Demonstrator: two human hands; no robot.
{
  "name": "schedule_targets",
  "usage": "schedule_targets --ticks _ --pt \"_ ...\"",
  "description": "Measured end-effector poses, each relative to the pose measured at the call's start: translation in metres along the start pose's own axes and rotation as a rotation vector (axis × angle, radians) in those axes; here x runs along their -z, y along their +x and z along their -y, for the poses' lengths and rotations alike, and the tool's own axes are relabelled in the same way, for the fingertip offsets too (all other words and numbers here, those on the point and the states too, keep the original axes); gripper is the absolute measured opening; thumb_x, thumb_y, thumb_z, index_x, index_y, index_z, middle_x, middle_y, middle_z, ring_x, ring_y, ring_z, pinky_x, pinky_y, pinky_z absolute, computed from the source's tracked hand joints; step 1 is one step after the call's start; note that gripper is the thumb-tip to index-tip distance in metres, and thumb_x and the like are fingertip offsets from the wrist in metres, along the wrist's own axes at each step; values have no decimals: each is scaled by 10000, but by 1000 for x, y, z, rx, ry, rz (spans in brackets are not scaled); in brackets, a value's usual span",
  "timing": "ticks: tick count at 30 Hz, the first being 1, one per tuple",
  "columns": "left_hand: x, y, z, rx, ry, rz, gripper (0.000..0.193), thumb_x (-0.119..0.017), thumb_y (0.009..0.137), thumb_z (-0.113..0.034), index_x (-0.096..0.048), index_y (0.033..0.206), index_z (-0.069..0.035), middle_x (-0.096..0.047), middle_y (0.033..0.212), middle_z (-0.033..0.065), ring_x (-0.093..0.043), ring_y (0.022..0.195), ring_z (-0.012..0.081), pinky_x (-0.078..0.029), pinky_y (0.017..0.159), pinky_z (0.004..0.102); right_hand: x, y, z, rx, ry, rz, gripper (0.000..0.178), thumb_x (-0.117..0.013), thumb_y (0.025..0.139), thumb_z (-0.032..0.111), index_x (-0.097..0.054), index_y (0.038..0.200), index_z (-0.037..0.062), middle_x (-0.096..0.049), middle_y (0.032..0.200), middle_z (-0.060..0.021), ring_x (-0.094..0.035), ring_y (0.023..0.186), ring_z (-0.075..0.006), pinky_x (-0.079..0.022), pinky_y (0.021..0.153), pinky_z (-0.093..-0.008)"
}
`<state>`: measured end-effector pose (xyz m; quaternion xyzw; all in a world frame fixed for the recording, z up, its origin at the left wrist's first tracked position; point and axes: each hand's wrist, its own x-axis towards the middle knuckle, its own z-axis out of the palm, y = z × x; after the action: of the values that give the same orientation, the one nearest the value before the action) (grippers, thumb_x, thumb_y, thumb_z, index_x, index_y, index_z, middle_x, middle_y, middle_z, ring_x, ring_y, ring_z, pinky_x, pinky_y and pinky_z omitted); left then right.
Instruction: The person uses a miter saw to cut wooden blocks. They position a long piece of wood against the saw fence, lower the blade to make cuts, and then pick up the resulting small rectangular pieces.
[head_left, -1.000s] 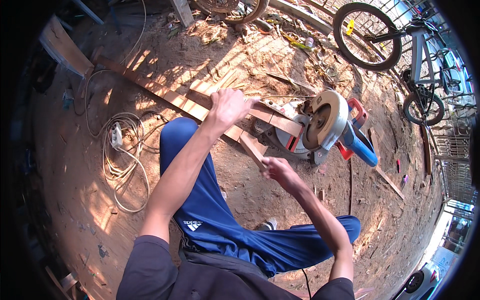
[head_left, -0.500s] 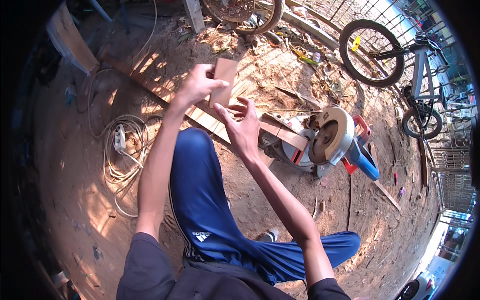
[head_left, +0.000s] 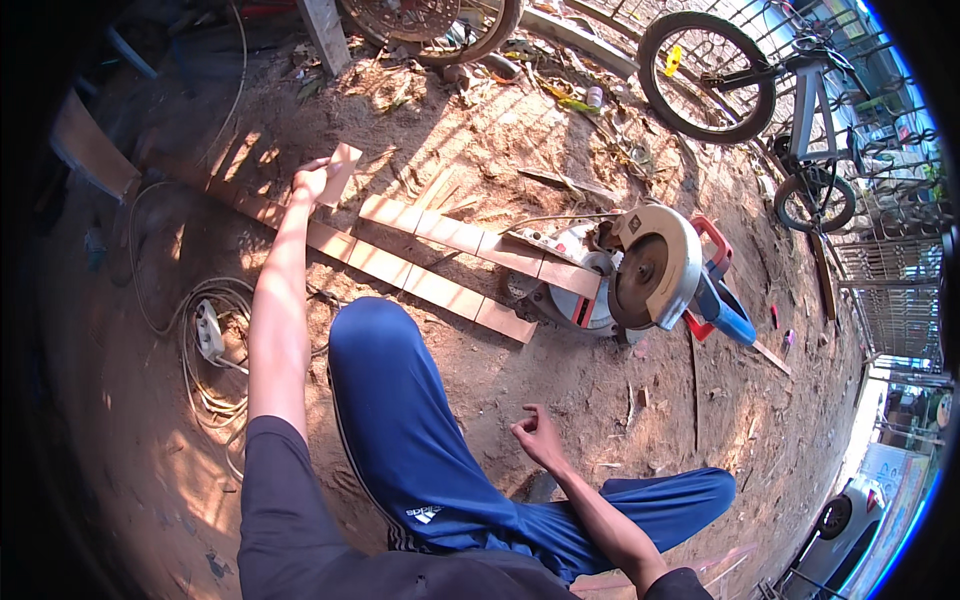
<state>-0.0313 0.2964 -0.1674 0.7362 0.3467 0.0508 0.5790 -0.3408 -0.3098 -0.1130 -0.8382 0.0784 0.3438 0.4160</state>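
My left hand (head_left: 312, 180) reaches far forward at the left, its fingers closed on a small flat wooden block (head_left: 342, 172) held above the ground. Below and to the right of it lie two long wooden boards with crosswise lines. The nearer board (head_left: 380, 264) rests on the soil in front of my knee. The other board (head_left: 450, 232) runs right, onto the base of a mitre saw (head_left: 655, 270) with a round guard and blue handle. My right hand (head_left: 540, 440) hovers beside my bent leg, fingers loosely curled and apart, with nothing visible in it.
A coiled cable with a white power strip (head_left: 208, 332) lies at the left. A leaning board (head_left: 95, 150) stands beyond it. A bicycle (head_left: 710, 80) is by the fence, another wheel (head_left: 430, 25) at the top. Wood scraps and leaves litter the soil.
My left hand has carried the block away to the left. My right hand has left the block's side and drawn back toward my legs. The boards now show more fully.
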Motion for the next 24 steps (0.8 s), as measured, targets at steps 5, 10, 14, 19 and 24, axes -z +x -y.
schedule_targets --ticks 5,10,14,19,24 --pt "-27 37 26 8 7 23 412 -776 894 -134 -692 1273 6 -737 1180 65 -650 1069 125 -518 922 300 1 10 4 47 -26 -53 536 -744 891 257 -539 1324 15 -748 926 -141 -722 874 -274 -548 817 -408" --pt "-19 39 24 -554 786 -481 563 -776 886 -346 -653 1285 32 -742 1090 196 -693 1067 304 -545 909 444 -9 6 13 4 20 -32 519 -745 888 255 -556 1320 35 -760 938 -142 -734 905 -280 -550 830 -414" --pt "-97 -66 -19 -620 613 168 606 -800 817 -415 -629 1264 -43 -674 1193 201 -653 1120 336 -557 951 490 0 5 5 -31 -8 -95 510 -746 889 256 -566 1312 36 -765 932 -145 -743 895 -271 -558 827 -406" --pt "-95 -106 -7 -982 837 469 733 -876 719 -446 -612 1289 -68 -649 1209 204 -648 1122 370 -557 996 487 -2 12 -4 -32 94 -126 496 -759 895 261 -578 1310 57 -744 924 -104 -708 853 -199 -553 779 -359" --pt "-86 -108 -3 -961 1030 611 636 -833 754 -200 -599 1322 -35 -643 1250 182 -632 1142 374 -534 1010 450 1 13 -7 -37 45 -126 471 -745 905 245 -590 1304 50 -750 903 -105 -712 851 -198 -551 776 -348"
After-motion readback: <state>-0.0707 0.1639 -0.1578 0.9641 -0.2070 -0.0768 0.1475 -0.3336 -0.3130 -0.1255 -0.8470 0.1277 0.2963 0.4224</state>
